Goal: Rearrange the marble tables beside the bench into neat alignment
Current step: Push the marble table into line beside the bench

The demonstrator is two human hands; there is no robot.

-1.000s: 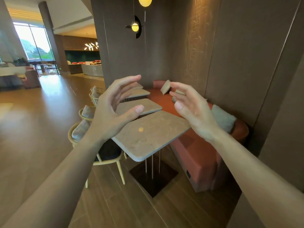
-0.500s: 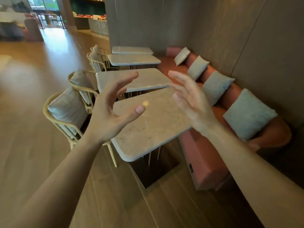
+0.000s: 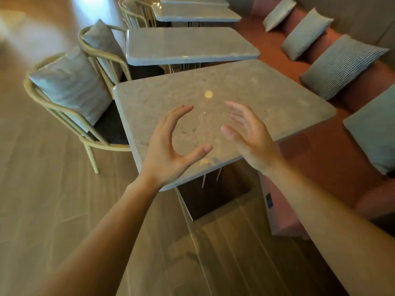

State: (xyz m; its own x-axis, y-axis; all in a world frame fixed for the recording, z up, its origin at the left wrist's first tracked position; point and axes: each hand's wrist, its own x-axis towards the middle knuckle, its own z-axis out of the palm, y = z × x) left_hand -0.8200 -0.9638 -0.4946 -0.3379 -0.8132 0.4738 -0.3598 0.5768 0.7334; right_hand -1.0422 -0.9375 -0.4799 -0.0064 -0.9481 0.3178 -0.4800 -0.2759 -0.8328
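Camera tipped lower than half a second ago. Left hand point(image 3: 168, 146) and right hand point(image 3: 250, 135), fingers loosely spread, holding nothing, hover nearer together over nearest table point(image 3: 267, 92).

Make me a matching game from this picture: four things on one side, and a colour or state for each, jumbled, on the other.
1 nearest marble table
2 bench
3 nearest chair
4 left hand

A terracotta red
B open, holding nothing
C carries a grey cushion
D askew to the next table

Pairs: 1-D, 2-A, 3-C, 4-B.
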